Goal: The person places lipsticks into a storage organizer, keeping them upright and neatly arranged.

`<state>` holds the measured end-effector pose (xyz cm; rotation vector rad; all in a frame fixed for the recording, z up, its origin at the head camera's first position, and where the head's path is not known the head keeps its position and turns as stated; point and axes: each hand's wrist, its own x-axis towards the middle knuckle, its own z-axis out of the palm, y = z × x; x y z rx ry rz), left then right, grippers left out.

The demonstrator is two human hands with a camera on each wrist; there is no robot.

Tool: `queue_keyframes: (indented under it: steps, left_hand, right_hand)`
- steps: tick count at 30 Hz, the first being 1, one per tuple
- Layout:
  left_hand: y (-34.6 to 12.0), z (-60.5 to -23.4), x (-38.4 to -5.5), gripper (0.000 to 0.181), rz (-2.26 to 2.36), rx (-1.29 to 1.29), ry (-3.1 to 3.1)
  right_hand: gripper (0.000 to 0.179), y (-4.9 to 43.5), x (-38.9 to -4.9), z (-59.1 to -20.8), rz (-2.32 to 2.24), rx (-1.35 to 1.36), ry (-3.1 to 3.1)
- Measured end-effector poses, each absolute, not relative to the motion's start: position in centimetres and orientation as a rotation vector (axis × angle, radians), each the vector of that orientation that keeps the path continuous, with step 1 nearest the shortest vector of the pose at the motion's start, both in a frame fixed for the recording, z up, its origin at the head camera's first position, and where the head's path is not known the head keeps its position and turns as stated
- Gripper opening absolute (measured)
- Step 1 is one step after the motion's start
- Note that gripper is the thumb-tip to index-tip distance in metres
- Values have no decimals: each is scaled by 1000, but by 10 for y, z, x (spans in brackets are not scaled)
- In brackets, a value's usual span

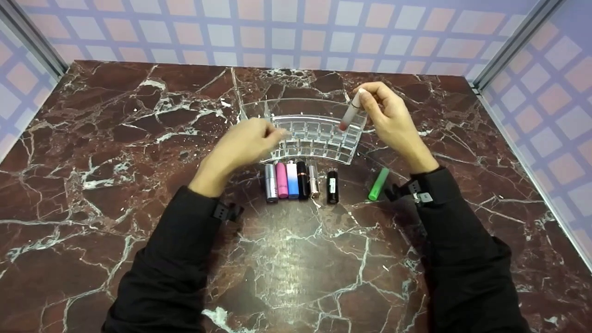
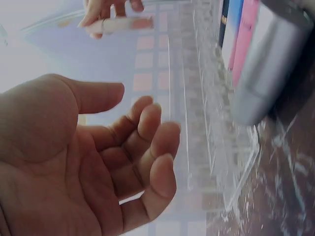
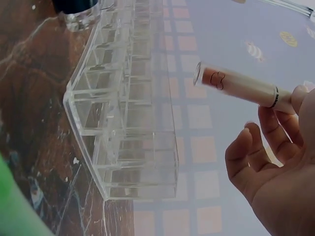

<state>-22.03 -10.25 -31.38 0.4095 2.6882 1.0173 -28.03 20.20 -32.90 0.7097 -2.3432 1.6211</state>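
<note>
My right hand [image 1: 391, 113] pinches a lip gloss tube [image 1: 352, 111] by its white end, above the right part of a clear acrylic organizer [image 1: 319, 119]. The tube tilts in the head view, its reddish end down toward the compartments; a dark ring and a small outline mark show on the tube [image 3: 241, 88] in the right wrist view. Over the organizer's left side is my left hand [image 1: 245, 141]. Its fingers are loosely bent and hold nothing, as the palm [image 2: 64, 162] in the left wrist view shows.
Before the organizer lie a silver tube [image 1: 271, 185], a pink tube [image 1: 282, 181], a white-blue tube [image 1: 292, 181], a black tube [image 1: 302, 181] and a clear-and-gold one [image 1: 313, 182], side by side. Farther right are another black tube [image 1: 332, 187] and a green tube [image 1: 379, 184].
</note>
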Motion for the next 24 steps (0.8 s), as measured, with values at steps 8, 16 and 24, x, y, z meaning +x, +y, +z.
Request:
queue_keyframes:
  steps: [8,16,24]
  left_hand:
    - [-122,-318,-229,32,915,213,2796]
    - [-130,-326,-234,27,869,77,2829]
    - [-128,-330,-236,34,781,16,2780]
  right_hand:
    - [22,203,-280,-328,1402,731,-2394]
    - [21,207,-284,-333,1261,751,-2417]
    - [20,214,-289,-337,1188,835,-2405]
